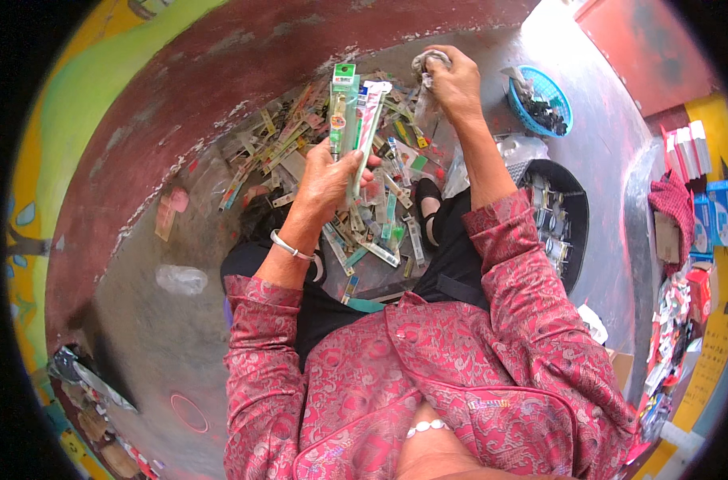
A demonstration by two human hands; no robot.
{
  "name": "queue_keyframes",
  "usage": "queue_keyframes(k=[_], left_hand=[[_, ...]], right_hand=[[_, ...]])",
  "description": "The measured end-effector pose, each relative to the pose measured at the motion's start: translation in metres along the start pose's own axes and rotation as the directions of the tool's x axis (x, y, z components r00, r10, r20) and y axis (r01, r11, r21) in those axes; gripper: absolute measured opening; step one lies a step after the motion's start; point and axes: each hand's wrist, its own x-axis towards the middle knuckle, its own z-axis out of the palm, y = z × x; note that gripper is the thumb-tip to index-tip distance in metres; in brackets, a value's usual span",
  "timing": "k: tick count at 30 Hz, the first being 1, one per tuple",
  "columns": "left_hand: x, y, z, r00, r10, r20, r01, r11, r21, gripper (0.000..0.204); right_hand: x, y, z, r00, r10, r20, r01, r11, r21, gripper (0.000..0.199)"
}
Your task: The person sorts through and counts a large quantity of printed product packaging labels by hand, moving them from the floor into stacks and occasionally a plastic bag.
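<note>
Packets: 2 long, narrow blister packets [352,112], 1 with a green header and 1 red and white, stood upright side by side in the left hand [329,178], rising from the fingers toward the far wall.
Left hand: closed around the lower ends of the packets, thumb across their front, a pale bangle [290,247] at the wrist.
Right hand: the right hand [452,80] reached farther out, well apart from the packets, fingers pinched together on a crumpled clear plastic bag [428,68].
Heap: a loose heap of similar packets [332,152] lay on the grey floor [180,336] under and beyond the left hand, between the person's knees and the dark red wall [220,72].
Right side: a blue basket [540,100] of small dark parts stood near the right hand, and a black tray [568,212] of small items lay beside the right forearm.
Clothing: red patterned sleeves [532,296] covered both arms to below the elbow.
</note>
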Motion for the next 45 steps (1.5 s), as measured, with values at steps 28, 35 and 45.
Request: queue_keyframes(k=[28,35,45], left_hand=[[-0.003,0.009,-0.009,0.958,0.009,0.287,0.109,0.913,-0.393,0.037],[-0.009,0.019,-0.005,0.886,0.000,0.464,0.306,0.753,-0.583,0.057],[-0.005,0.008,-0.008,0.951,0.038,0.308,0.106,0.894,-0.435,0.032]], right_hand=[[-0.050,-0.040,0.032,0.655,0.230,0.720,-0.645,0.667,0.373,0.029],[-0.043,-0.045,0.025,0.682,0.180,0.709,-0.657,0.576,0.486,0.027],[-0.043,-0.056,0.022,0.748,0.228,0.624,-0.488,0.825,0.284,0.028]])
